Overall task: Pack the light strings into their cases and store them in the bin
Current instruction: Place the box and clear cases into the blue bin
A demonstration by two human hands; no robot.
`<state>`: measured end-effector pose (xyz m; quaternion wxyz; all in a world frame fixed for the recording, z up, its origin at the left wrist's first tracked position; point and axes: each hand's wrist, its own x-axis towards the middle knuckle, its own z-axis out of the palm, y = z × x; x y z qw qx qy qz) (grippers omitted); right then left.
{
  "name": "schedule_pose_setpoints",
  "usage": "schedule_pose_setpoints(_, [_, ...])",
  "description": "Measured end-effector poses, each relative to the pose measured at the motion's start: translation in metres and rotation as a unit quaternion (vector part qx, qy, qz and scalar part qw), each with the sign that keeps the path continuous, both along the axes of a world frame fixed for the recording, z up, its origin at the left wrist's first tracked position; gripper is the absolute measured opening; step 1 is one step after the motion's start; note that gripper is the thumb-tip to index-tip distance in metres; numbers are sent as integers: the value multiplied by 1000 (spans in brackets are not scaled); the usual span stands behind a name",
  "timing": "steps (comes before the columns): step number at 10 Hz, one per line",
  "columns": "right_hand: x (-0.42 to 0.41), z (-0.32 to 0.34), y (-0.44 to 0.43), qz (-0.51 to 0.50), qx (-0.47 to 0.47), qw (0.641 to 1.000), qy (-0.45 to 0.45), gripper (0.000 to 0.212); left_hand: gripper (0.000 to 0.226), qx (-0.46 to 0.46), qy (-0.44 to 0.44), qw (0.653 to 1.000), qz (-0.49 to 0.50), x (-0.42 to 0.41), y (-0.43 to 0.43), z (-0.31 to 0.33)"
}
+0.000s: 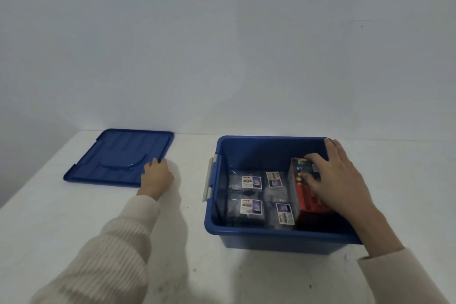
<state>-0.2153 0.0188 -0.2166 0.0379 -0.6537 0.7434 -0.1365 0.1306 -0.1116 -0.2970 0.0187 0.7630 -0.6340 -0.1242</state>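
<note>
A blue bin (246,234) stands open on the white table at the right. Inside lie several clear packed cases with white labels (250,182), side by side on the bottom. At the bin's right side sits a red box (309,198). My right hand (338,175) reaches into the bin and grips the top of the red box, fingers curled over its far end. The blue lid (118,155) lies flat on the table at the left. My left hand (158,176) holds the lid's near right corner, fingers curled over its edge.
A grey latch handle (209,179) sticks out on the bin's left wall. The white table (187,266) runs up to a plain wall behind. The table's left edge slants away past the lid.
</note>
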Motion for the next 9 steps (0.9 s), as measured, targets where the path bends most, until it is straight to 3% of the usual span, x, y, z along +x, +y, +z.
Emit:
schedule_pose_setpoints(2, [1, 1, 1, -4, 9, 1000, 11, 38, 24, -50, -85, 995, -29, -5, 10, 1])
schedule_pose_setpoints(3, [2, 2, 2, -4, 9, 1000, 11, 37, 36, -92, -111, 989, -44, -8, 12, 1])
schedule_pose_setpoints(5, [2, 2, 2, -4, 9, 1000, 8, 38, 31, -63, -162, 978, -119, -15, 18, 5])
schedule_pose_setpoints(7, [1, 2, 2, -5, 12, 1000, 8, 39, 21, -57, -44, 996, -45, -9, 15, 9])
schedule_pose_setpoints(9, [2, 3, 2, -6, 15, 1000, 12, 40, 24, -50, -29, 998, -30, -17, 13, 15])
